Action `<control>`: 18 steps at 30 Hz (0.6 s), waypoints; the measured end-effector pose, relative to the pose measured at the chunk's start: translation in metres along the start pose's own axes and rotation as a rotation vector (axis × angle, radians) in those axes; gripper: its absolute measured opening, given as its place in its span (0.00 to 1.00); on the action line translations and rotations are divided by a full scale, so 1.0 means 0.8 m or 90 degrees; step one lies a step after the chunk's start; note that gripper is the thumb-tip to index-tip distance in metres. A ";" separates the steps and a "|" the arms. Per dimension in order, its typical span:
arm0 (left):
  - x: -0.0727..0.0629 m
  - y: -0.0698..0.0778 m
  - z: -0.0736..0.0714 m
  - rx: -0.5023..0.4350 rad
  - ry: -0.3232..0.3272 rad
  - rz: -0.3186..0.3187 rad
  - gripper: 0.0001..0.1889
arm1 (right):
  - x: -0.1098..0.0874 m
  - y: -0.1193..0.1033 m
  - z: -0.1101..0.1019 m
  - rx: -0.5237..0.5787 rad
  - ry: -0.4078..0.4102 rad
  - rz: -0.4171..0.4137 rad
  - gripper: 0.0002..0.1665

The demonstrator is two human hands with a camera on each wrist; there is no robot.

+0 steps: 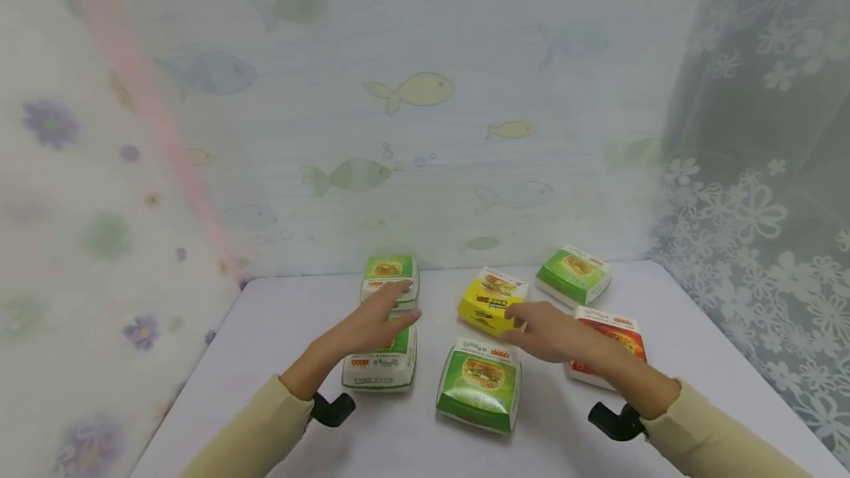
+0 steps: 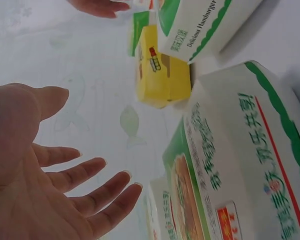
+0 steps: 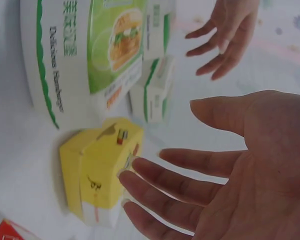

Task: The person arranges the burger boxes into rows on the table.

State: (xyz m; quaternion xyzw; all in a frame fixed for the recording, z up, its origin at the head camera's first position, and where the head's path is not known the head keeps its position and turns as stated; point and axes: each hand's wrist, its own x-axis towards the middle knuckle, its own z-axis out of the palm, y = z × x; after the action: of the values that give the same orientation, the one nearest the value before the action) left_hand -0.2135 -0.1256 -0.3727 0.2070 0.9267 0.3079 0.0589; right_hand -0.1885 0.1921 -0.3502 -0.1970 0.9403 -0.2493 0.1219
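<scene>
Nearest: left sleeve (image 1: pixel 255 426) and right sleeve (image 1: pixel 713 430), both pale, over the white table (image 1: pixel 272 367). Left hand (image 1: pixel 375 324): fingers extended and spread, thumb well apart, nothing held; in the head view it overlaps the near-left box (image 1: pixel 381 371), green and white, and the back-left box (image 1: pixel 388 271), also green. Right hand (image 1: pixel 546 330): fingers loosely bent, nothing gripped; fingertips close to the yellow box (image 1: pixel 488 305), contact cannot be told. Yellow box sits mid-table. Front box (image 1: pixel 479 386), green, lies nearer the wearer, between the hands. Red box (image 1: pixel 617 327): partly hidden by right forearm (image 1: pixel 624 371). Back-right box (image 1: pixel 574 274), green, stands beyond it. Behind: fish-print sheet (image 1: pixel 425 139).
</scene>
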 end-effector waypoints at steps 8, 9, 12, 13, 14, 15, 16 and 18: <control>0.019 0.014 0.008 -0.025 -0.022 0.003 0.36 | 0.006 0.029 -0.018 -0.021 0.010 0.016 0.26; 0.020 0.015 0.010 -0.031 -0.022 0.000 0.36 | 0.007 0.031 -0.019 -0.022 0.012 0.019 0.26; 0.025 0.018 0.013 -0.045 -0.025 -0.009 0.35 | 0.009 0.035 -0.024 -0.019 0.012 0.026 0.27; 0.026 0.019 0.014 -0.047 -0.028 -0.010 0.35 | 0.009 0.036 -0.025 -0.016 0.011 0.033 0.28; 0.028 0.020 0.015 -0.049 -0.030 -0.009 0.35 | 0.010 0.037 -0.027 -0.016 0.009 0.037 0.28; 0.030 0.022 0.016 -0.050 -0.033 -0.010 0.35 | 0.011 0.038 -0.030 -0.016 0.009 0.043 0.29; 0.033 0.023 0.017 -0.052 -0.034 -0.010 0.35 | 0.012 0.040 -0.032 -0.017 0.008 0.044 0.29; 0.038 0.027 0.019 -0.055 -0.039 -0.010 0.35 | 0.015 0.043 -0.038 -0.023 0.010 0.047 0.29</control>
State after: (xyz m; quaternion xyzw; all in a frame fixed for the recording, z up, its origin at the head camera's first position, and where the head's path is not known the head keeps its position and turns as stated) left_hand -0.2303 -0.0888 -0.3713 0.2066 0.9118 0.3411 0.0982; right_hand -0.2201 0.2271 -0.3442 -0.1626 0.9522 -0.2294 0.1198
